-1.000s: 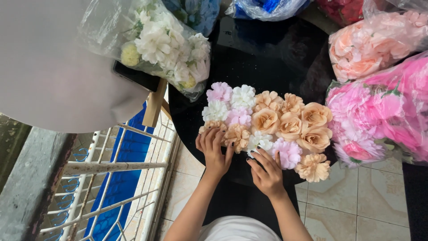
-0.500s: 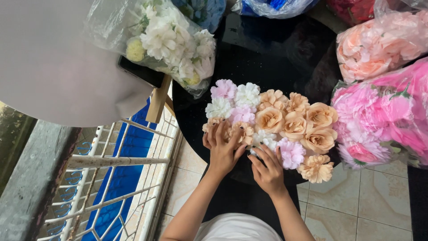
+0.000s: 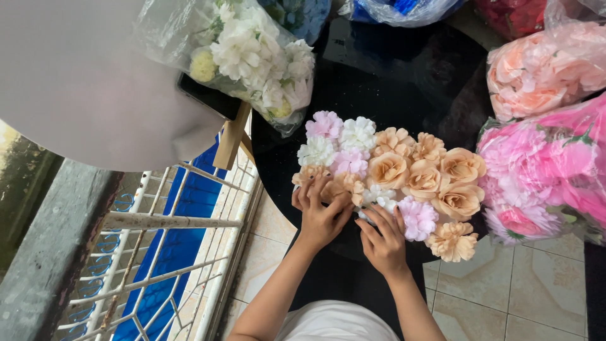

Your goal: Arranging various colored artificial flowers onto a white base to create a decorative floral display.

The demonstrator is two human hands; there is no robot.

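Note:
A flat arrangement of artificial flowers [image 3: 404,173] in peach, pink and white lies on a round black table [image 3: 391,76]. My left hand [image 3: 319,211] rests on the arrangement's near left edge, fingers curled over a small peach flower [image 3: 344,185]. My right hand [image 3: 384,239] is beside it, fingertips pressed on a white flower [image 3: 379,196] at the near edge, just left of a pale pink bloom [image 3: 418,218]. Whether either hand grips a loose flower or only presses on it is unclear.
Plastic-wrapped bunches ring the table: white flowers [image 3: 252,53] at the far left, peach ones [image 3: 543,69] and bright pink ones [image 3: 549,170] on the right, blue ones [image 3: 404,7] at the back. A white metal railing [image 3: 170,252] stands left. Tiled floor [image 3: 505,297] lies below.
The view has shifted slightly, and both hands have stayed at the near edge of the arrangement with small finger movements over the same flowers.

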